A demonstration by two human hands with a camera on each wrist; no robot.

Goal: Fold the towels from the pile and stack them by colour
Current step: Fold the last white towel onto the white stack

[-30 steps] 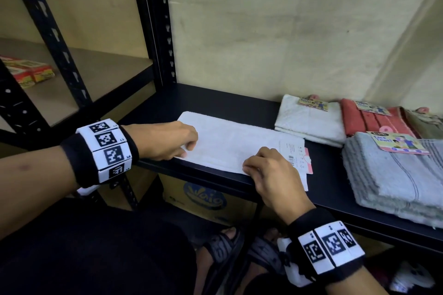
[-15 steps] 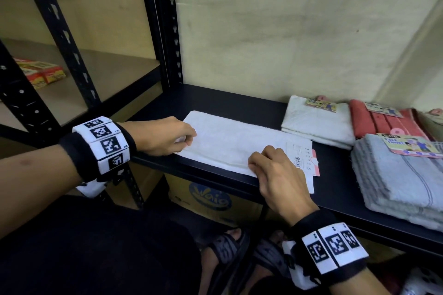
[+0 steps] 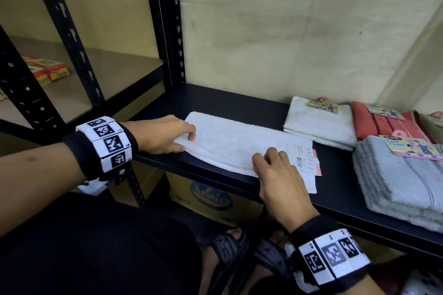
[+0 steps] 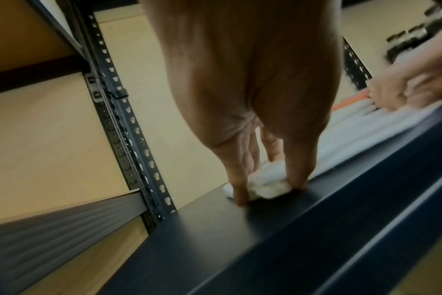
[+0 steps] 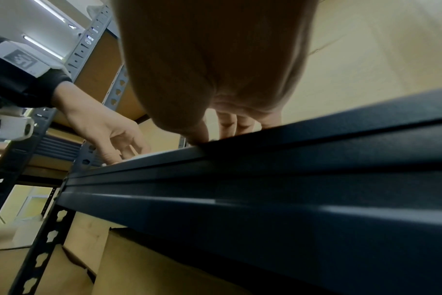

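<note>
A white towel [image 3: 239, 146], folded into a long strip, lies flat on the black shelf [image 3: 215, 100] with a paper tag [image 3: 302, 155] at its right end. My left hand [image 3: 185, 142] pinches the strip's left end, which is bunched between thumb and fingers [image 4: 240, 191] in the left wrist view, where the towel [image 4: 267, 185] shows white. My right hand [image 3: 266, 163] has curled fingers on the near edge by the tag, thumb at the shelf's lip [image 5: 202, 137]. Folded stacks stand to the right: white [image 3: 318, 122], red [image 3: 381, 124], grey [image 3: 398, 175].
A black perforated upright [image 3: 172, 19] rises at the shelf's back left corner, with a wall behind. A second rack to the left holds small red and yellow boxes [image 3: 45, 72]. A cardboard box [image 3: 211, 199] and my sandalled feet [image 3: 225, 246] are under the shelf.
Both hands stay on the white towel. The left hand has bunched and slightly raised the left end. The head view has drifted a little.
</note>
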